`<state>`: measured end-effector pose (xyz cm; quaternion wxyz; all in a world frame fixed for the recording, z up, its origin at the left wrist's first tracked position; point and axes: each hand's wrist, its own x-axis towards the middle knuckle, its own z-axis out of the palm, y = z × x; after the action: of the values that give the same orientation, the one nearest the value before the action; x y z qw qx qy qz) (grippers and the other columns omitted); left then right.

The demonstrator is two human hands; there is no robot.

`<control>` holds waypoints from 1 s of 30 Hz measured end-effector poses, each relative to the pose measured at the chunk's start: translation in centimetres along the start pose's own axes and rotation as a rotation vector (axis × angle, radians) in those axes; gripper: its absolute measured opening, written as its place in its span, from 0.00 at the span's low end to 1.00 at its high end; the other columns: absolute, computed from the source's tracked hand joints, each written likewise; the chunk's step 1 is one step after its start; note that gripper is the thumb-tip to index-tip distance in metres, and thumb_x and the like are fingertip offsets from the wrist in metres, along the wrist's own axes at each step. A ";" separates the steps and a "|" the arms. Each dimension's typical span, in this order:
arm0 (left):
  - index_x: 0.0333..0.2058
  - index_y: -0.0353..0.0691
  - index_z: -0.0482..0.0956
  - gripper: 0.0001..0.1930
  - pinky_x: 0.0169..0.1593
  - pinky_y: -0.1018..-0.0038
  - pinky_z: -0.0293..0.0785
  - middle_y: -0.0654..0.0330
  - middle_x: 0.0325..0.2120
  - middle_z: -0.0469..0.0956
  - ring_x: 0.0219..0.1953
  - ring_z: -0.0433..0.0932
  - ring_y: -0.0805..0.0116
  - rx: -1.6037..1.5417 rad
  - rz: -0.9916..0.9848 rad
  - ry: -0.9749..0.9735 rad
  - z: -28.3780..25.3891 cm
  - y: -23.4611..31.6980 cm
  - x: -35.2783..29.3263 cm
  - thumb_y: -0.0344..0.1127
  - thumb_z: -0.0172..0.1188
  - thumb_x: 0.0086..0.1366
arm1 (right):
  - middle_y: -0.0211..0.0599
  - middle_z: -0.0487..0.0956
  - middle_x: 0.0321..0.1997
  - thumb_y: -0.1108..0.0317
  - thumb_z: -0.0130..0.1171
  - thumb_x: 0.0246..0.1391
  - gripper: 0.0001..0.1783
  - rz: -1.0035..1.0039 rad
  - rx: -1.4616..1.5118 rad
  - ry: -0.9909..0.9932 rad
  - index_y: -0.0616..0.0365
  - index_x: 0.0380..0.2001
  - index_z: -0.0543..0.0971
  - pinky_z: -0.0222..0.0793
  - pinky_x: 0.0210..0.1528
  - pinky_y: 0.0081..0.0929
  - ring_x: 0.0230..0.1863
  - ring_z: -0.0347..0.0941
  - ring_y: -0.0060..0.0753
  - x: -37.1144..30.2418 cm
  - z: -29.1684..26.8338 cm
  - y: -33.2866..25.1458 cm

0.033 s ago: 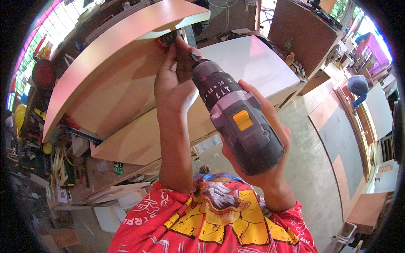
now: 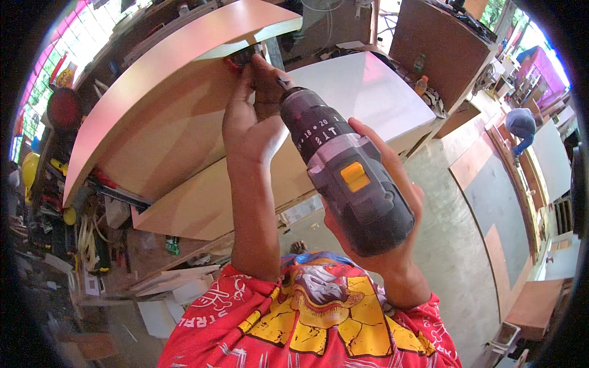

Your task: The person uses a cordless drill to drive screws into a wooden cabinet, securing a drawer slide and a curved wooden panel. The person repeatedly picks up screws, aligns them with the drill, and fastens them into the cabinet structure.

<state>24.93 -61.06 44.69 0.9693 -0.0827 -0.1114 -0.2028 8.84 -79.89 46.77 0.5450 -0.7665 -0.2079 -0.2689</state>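
Note:
A black and grey cordless drill (image 2: 357, 178) with a yellow switch on top is gripped in my right hand (image 2: 402, 202). Its bit (image 2: 283, 83) points away from me, up and to the left, close to the fingers of my left hand (image 2: 256, 116). That hand reaches up under the rim of a large curved wooden panel (image 2: 141, 67). Its fingers close around a small black and red fitting (image 2: 243, 56) at the panel's inner face; its exact kind is hard to make out. The tip of the bit is close to these fingers, and whether it touches anything is unclear.
A white-topped board (image 2: 343, 86) lies behind the drill. Tools and cords crowd the left side, near a yellow helmet (image 2: 29, 168). A bottle with an orange cap (image 2: 421, 86) stands at the far right. Another person (image 2: 521, 129) bends beside long boards (image 2: 491, 190) on the right.

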 end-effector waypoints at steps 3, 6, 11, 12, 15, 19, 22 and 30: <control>0.52 0.32 0.80 0.13 0.55 0.65 0.75 0.54 0.45 0.85 0.48 0.83 0.64 0.015 0.086 0.080 0.9 -0.6 0.1 0.29 0.52 0.75 | 0.43 0.83 0.59 0.70 0.73 0.45 0.40 0.037 -0.039 0.047 0.64 0.64 0.74 0.75 0.58 0.29 0.52 0.83 0.30 -0.9 -0.8 0.1; 0.44 0.34 0.83 0.08 0.48 0.66 0.76 0.55 0.39 0.87 0.40 0.85 0.65 -0.088 0.048 0.173 2.0 -0.9 0.9 0.29 0.56 0.74 | 0.43 0.82 0.60 0.70 0.73 0.46 0.39 0.092 -0.079 0.084 0.63 0.64 0.75 0.75 0.58 0.29 0.53 0.83 0.30 -1.5 -1.9 0.9; 0.40 0.34 0.80 0.07 0.43 0.66 0.72 0.58 0.31 0.83 0.33 0.81 0.67 -0.130 0.064 0.290 2.3 -1.5 2.0 0.28 0.53 0.74 | 0.42 0.85 0.52 0.69 0.76 0.44 0.42 0.056 -0.116 0.154 0.61 0.66 0.74 0.77 0.51 0.26 0.47 0.84 0.27 -1.8 -3.3 3.3; 0.39 0.34 0.78 0.06 0.41 0.66 0.70 0.59 0.29 0.80 0.31 0.79 0.69 -0.107 0.095 0.321 2.8 -2.0 2.0 0.28 0.53 0.73 | 0.42 0.86 0.49 0.69 0.76 0.44 0.44 0.034 -0.126 0.158 0.60 0.67 0.73 0.77 0.50 0.25 0.46 0.85 0.26 -2.0 -3.5 3.7; 0.37 0.35 0.76 0.05 0.41 0.66 0.69 0.59 0.29 0.79 0.30 0.78 0.69 0.018 0.136 0.303 1.6 -2.9 2.3 0.27 0.53 0.72 | 0.41 0.87 0.47 0.68 0.77 0.43 0.45 0.028 -0.144 0.167 0.60 0.67 0.73 0.78 0.48 0.24 0.45 0.85 0.26 -2.8 -4.5 5.2; 0.35 0.36 0.76 0.03 0.38 0.70 0.71 0.60 0.29 0.78 0.30 0.77 0.70 0.323 0.142 0.237 -1.3 -3.6 1.2 0.26 0.53 0.69 | 0.40 0.87 0.48 0.68 0.76 0.44 0.43 0.175 -0.091 0.244 0.60 0.66 0.73 0.77 0.50 0.25 0.45 0.85 0.27 -4.5 -5.3 6.5; 0.32 0.36 0.79 0.04 0.34 0.73 0.73 0.61 0.28 0.78 0.26 0.78 0.71 1.040 0.272 0.246 -6.8 -8.5 -1.7 0.29 0.56 0.67 | 0.40 0.86 0.52 0.69 0.74 0.46 0.40 0.236 -0.163 0.318 0.59 0.65 0.75 0.76 0.54 0.27 0.48 0.83 0.26 -6.0 -6.8 8.1; 0.33 0.36 0.86 0.05 0.35 0.63 0.79 0.52 0.34 0.84 0.30 0.83 0.57 2.446 0.704 0.121 -25.7 -8.1 2.9 0.28 0.64 0.60 | 0.37 0.83 0.53 0.72 0.69 0.52 0.37 0.559 -0.288 0.365 0.57 0.67 0.73 0.76 0.50 0.29 0.49 0.80 0.28 -10.1 -8.5 9.8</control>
<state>28.93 -74.73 21.60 0.4179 0.8454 -0.1529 0.2954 5.46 -91.33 35.46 0.5122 -0.8018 0.1504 -0.2686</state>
